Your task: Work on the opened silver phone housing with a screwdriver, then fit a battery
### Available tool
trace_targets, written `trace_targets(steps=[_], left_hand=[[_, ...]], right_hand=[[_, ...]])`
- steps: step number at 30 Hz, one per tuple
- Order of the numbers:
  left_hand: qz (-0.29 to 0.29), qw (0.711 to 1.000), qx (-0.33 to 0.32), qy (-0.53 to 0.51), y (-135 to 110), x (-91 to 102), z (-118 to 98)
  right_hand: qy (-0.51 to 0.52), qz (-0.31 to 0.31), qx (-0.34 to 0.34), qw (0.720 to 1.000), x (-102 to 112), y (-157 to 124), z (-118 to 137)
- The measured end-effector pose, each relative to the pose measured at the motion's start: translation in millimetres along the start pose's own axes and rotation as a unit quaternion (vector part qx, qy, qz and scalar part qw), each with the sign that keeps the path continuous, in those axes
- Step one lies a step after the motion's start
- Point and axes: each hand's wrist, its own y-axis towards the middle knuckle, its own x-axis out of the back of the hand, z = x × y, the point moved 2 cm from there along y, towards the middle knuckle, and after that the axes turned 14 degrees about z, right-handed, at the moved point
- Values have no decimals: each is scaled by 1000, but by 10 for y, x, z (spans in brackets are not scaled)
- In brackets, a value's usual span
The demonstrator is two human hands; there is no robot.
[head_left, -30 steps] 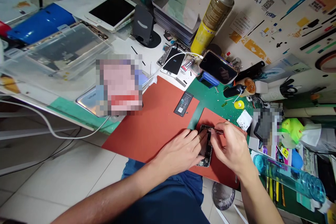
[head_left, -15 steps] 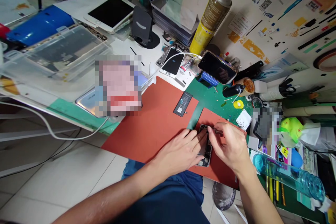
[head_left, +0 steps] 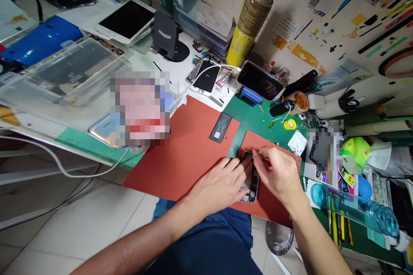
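Observation:
An opened phone (head_left: 253, 196), its inner parts showing, lies on the right brown mat. My left hand (head_left: 219, 182) rests across its left side, fingers bent over the frame and thumb by its lower end, holding it down. At the phone's upper end my right hand (head_left: 279, 172) is closed in a pinch. Whatever sits between those fingertips is hidden by the hand. Beyond my left hand, a black phone battery (head_left: 220, 127) lies flat on the left brown mat (head_left: 180, 146).
A phone (head_left: 260, 80) leans on a blue stand behind the mats. A yellow spray can (head_left: 250, 21) stands at the wall. To the right lie a blue clear bottle (head_left: 355, 208) and several thin tools. A white cable (head_left: 58, 161) hangs at the left edge.
The view has shifted slightly. My right hand has turned a little at the phone's upper end, and the thin dark tool glimpsed in its fingers earlier is now hidden. My left hand stays on the phone.

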Motion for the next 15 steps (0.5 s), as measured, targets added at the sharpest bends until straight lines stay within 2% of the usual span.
trace_targets(steps=[15], left_hand=[[-6, 1000, -8, 25, 4, -24, -1]], right_hand=[[1, 11, -17, 1000, -93, -34, -56]])
